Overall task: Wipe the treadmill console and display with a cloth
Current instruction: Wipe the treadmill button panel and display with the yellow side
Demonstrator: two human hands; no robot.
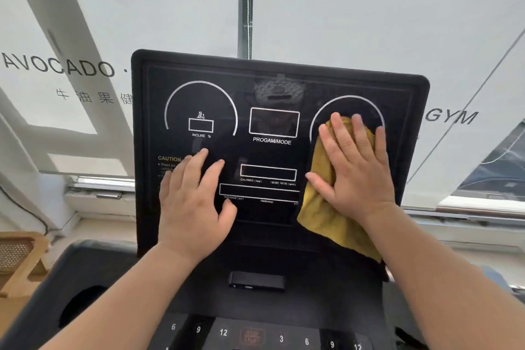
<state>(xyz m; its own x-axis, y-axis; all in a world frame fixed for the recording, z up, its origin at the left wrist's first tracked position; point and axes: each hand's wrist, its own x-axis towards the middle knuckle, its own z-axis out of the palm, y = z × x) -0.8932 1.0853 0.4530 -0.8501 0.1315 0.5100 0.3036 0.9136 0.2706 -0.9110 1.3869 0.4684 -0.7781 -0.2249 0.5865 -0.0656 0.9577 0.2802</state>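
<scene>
The black treadmill display point(272, 88) stands tilted in front of me, with white dial arcs and boxes printed on it. My right hand point(355, 165) lies flat, fingers spread, pressing a mustard-yellow cloth point(335, 224) against the display's right side, over the right dial. The cloth hangs down below my wrist past the panel's lower edge. My left hand point(196, 202) rests flat on the lower left of the display, beside the caution text, with nothing in it. Below the panel the console point(255, 332) shows a row of numbered keys.
A black clip-like safety key point(257, 280) sits on the console below the display. A round cup holder point(82, 307) is at the console's left. A wooden chair point(20, 258) stands at far left. Behind is a window with blinds and lettering.
</scene>
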